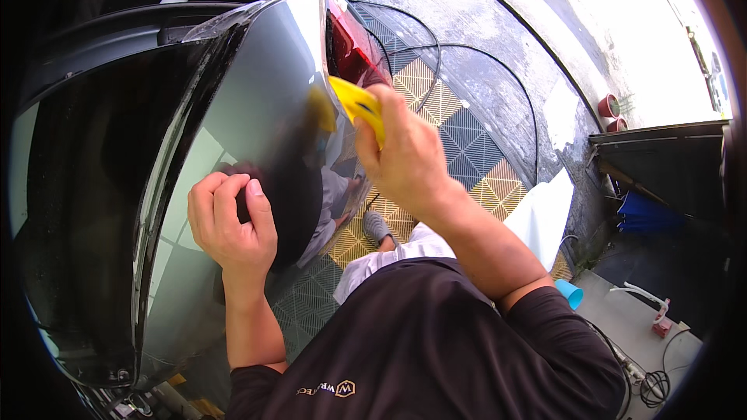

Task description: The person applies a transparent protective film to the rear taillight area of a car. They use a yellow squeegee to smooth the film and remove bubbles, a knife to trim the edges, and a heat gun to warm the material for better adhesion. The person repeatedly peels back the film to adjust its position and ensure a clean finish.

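In my right hand (408, 152) is a yellow squeegee (358, 103), pinched between thumb and fingers. Its tip meets the edge of a glossy grey car body panel (268, 85), just below the red tail light (348, 47). My left hand (233, 222) is at the lower middle of the panel with its fingers curled in. Whatever may be inside those fingers is hidden. The panel mirrors the squeegee, my hand and my legs.
The dark car window (85, 210) lies to the left, and the car's opening is at the top left. Black hoses (513, 70) run over the tiled floor (467, 144). At the right are a white sheet (545, 206), a blue cup (569, 293) and coiled cables (655, 387).
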Available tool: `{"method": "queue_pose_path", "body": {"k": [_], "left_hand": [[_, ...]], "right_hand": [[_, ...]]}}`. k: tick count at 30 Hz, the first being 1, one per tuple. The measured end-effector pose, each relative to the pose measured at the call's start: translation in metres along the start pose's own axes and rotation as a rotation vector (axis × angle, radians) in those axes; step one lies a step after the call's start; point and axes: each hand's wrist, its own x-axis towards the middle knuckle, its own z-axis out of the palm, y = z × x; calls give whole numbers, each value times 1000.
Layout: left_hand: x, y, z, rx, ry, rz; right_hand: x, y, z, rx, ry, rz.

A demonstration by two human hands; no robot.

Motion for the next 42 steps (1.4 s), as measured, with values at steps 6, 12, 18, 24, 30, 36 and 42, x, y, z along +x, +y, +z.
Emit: {"method": "queue_pose_path", "body": {"k": [6,12,18,24,30,36,42], "left_hand": [[-3,-1,-2,-6,-29,-6],[-4,-5,-3,11,-13,5],[6,0,2,-3,-17,22],[1,-2,-2,-18,-17,-12],[3,1,4,-27,-24,-16],[0,0,-3,-25,-34,-26],[5,1,3,-13,-40,-11]], "right_hand": [[11,-16,26,-105,17,-49],[35,-5,-1,41,-75,307],[50,-25,7,35,-94,189],[59,-10,-11,49,19,254],[31,-20,17,-90,-27,16],[49,1,-11,-8,-22,129],[15,-23,22,-178,-38,-131]]}}
